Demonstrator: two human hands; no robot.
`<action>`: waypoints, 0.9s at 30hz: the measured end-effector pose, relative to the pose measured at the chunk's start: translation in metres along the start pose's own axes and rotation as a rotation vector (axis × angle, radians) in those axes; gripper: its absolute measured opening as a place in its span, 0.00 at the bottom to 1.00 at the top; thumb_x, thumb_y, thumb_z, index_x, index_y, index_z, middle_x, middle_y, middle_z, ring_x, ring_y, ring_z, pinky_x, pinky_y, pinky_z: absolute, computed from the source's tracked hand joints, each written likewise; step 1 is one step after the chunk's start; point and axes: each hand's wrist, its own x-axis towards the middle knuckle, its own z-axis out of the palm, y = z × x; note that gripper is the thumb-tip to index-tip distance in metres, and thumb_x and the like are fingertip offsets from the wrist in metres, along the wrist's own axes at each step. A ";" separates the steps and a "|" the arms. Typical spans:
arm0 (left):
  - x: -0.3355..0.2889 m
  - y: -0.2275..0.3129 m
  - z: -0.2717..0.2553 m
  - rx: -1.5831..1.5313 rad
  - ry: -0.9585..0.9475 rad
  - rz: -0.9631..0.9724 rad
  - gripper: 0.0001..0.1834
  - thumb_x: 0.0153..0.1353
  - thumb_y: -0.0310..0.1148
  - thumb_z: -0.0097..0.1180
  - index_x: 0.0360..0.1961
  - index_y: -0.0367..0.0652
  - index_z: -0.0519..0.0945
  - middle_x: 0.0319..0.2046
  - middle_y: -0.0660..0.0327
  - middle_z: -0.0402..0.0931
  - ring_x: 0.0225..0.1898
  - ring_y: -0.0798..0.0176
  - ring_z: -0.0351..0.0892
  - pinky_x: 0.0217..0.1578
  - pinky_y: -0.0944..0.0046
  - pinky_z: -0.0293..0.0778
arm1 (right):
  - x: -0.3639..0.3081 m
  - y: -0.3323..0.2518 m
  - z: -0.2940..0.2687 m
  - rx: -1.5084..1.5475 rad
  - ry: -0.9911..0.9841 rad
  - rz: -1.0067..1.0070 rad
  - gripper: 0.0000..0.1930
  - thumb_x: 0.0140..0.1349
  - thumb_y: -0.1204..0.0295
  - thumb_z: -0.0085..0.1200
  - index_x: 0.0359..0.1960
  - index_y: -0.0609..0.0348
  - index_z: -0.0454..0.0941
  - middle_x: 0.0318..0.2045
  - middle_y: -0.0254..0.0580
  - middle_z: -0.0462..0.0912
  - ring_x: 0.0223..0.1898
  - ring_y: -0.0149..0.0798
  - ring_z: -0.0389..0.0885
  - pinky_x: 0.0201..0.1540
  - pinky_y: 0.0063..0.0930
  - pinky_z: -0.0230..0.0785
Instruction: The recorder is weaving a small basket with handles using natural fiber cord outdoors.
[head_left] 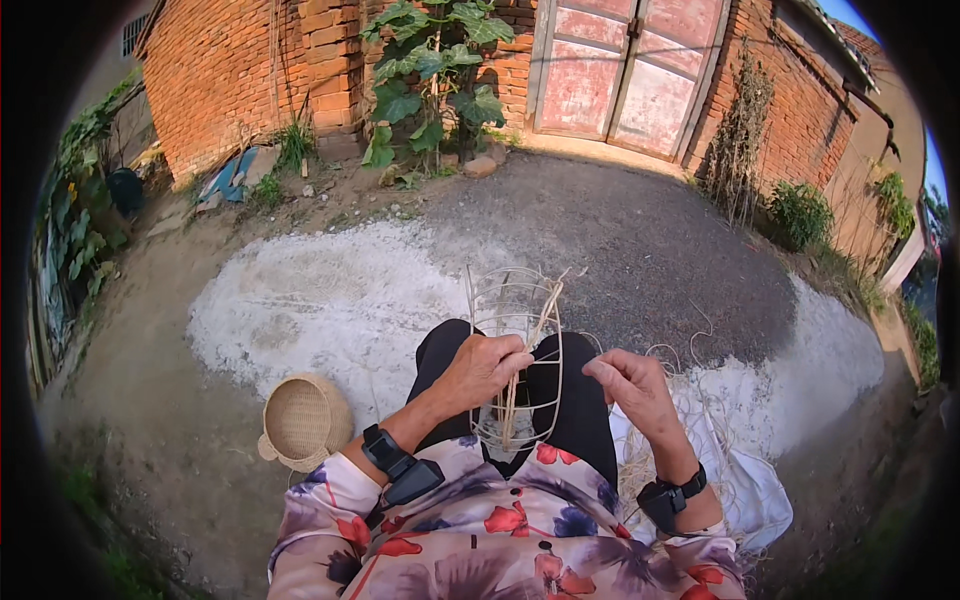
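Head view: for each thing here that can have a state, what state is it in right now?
Wire basket frame: unfinished, bare ribs, propped on the lap.
Straw strands: partly threaded through the frame, ends loose.
Left hand: closed around the frame and strands.
Right hand: fingers curled, pinching a thin strand.
Woven basket: finished, lying on the ground, opening towards the camera.
Double door: shut.
White cloth: crumpled beside the right leg.

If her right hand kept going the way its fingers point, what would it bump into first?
Probably the wire frame on her lap: the right hand points left toward it and the left hand gripping it. Depth is hard to judge.
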 end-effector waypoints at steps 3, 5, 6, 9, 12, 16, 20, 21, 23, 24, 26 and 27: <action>0.000 0.001 0.006 -0.031 -0.015 -0.034 0.11 0.62 0.32 0.53 0.28 0.34 0.76 0.16 0.56 0.71 0.19 0.67 0.70 0.23 0.63 0.67 | 0.026 -0.001 0.046 -0.339 0.040 -0.093 0.17 0.63 0.58 0.54 0.35 0.62 0.81 0.19 0.37 0.76 0.22 0.28 0.74 0.26 0.30 0.66; -0.001 0.002 0.007 -0.067 0.030 -0.014 0.09 0.62 0.31 0.52 0.31 0.34 0.78 0.17 0.55 0.72 0.19 0.65 0.71 0.23 0.63 0.68 | 0.045 -0.008 0.062 -0.370 0.060 -0.141 0.17 0.64 0.58 0.53 0.34 0.62 0.80 0.22 0.37 0.78 0.24 0.29 0.75 0.29 0.30 0.67; -0.002 0.002 0.007 -0.064 0.029 -0.017 0.09 0.62 0.31 0.52 0.31 0.34 0.78 0.17 0.55 0.72 0.19 0.65 0.71 0.23 0.63 0.68 | 0.050 -0.012 0.068 -0.390 0.085 -0.199 0.18 0.65 0.58 0.51 0.32 0.62 0.78 0.25 0.38 0.79 0.26 0.31 0.75 0.32 0.30 0.68; -0.007 0.000 0.002 0.022 0.007 -0.048 0.08 0.62 0.30 0.52 0.33 0.34 0.79 0.18 0.55 0.73 0.20 0.63 0.71 0.25 0.63 0.69 | 0.045 -0.021 0.076 0.312 0.145 -0.241 0.18 0.68 0.58 0.47 0.30 0.63 0.74 0.27 0.38 0.77 0.29 0.34 0.75 0.36 0.31 0.68; -0.012 -0.003 -0.006 -0.055 -0.020 -0.012 0.08 0.61 0.29 0.52 0.37 0.36 0.78 0.22 0.55 0.75 0.22 0.60 0.73 0.27 0.63 0.71 | 0.023 -0.021 0.079 0.767 0.014 -0.225 0.18 0.72 0.59 0.40 0.27 0.59 0.67 0.18 0.34 0.67 0.21 0.32 0.66 0.31 0.29 0.63; -0.020 -0.001 -0.013 0.001 -0.046 0.162 0.10 0.63 0.29 0.49 0.44 0.38 0.74 0.29 0.48 0.77 0.32 0.46 0.80 0.33 0.56 0.74 | -0.004 -0.013 0.084 1.010 -0.099 -0.063 0.20 0.73 0.59 0.37 0.22 0.55 0.60 0.14 0.29 0.56 0.18 0.26 0.54 0.25 0.23 0.52; -0.021 0.001 -0.018 -0.029 -0.158 0.031 0.10 0.63 0.24 0.47 0.46 0.40 0.71 0.30 0.49 0.77 0.32 0.45 0.80 0.33 0.55 0.74 | -0.014 0.001 0.093 0.991 -0.100 0.006 0.22 0.73 0.59 0.38 0.20 0.55 0.59 0.14 0.28 0.55 0.18 0.25 0.52 0.24 0.23 0.49; -0.021 0.000 -0.018 -0.028 -0.162 0.026 0.10 0.63 0.24 0.47 0.46 0.40 0.71 0.30 0.49 0.77 0.32 0.45 0.80 0.33 0.55 0.74 | -0.014 0.005 0.095 0.990 -0.095 0.005 0.22 0.73 0.59 0.38 0.20 0.55 0.59 0.14 0.28 0.55 0.18 0.25 0.52 0.24 0.23 0.49; -0.021 -0.002 -0.017 -0.062 -0.156 0.013 0.08 0.63 0.23 0.48 0.44 0.40 0.71 0.29 0.50 0.77 0.30 0.47 0.80 0.30 0.56 0.74 | -0.015 0.013 0.099 0.983 -0.119 -0.021 0.22 0.72 0.58 0.39 0.20 0.54 0.59 0.14 0.28 0.55 0.18 0.25 0.52 0.24 0.22 0.48; -0.021 -0.004 -0.015 -0.062 -0.160 0.008 0.08 0.63 0.23 0.48 0.44 0.40 0.71 0.29 0.50 0.77 0.30 0.47 0.80 0.30 0.56 0.74 | -0.016 0.016 0.100 0.973 -0.124 -0.055 0.22 0.72 0.58 0.40 0.20 0.54 0.59 0.14 0.28 0.55 0.18 0.25 0.52 0.24 0.22 0.48; -0.022 -0.007 -0.012 -0.051 -0.138 0.046 0.07 0.63 0.24 0.51 0.43 0.37 0.74 0.27 0.55 0.78 0.25 0.60 0.79 0.27 0.64 0.75 | -0.018 0.019 0.104 1.012 -0.134 -0.013 0.22 0.72 0.58 0.41 0.20 0.54 0.59 0.14 0.27 0.56 0.18 0.25 0.52 0.24 0.22 0.47; -0.023 -0.008 -0.011 -0.041 -0.128 0.061 0.07 0.63 0.24 0.51 0.43 0.37 0.74 0.27 0.55 0.78 0.25 0.60 0.79 0.27 0.64 0.75 | -0.020 0.018 0.105 1.043 -0.137 0.018 0.22 0.71 0.57 0.42 0.20 0.54 0.59 0.14 0.27 0.56 0.18 0.25 0.51 0.24 0.21 0.47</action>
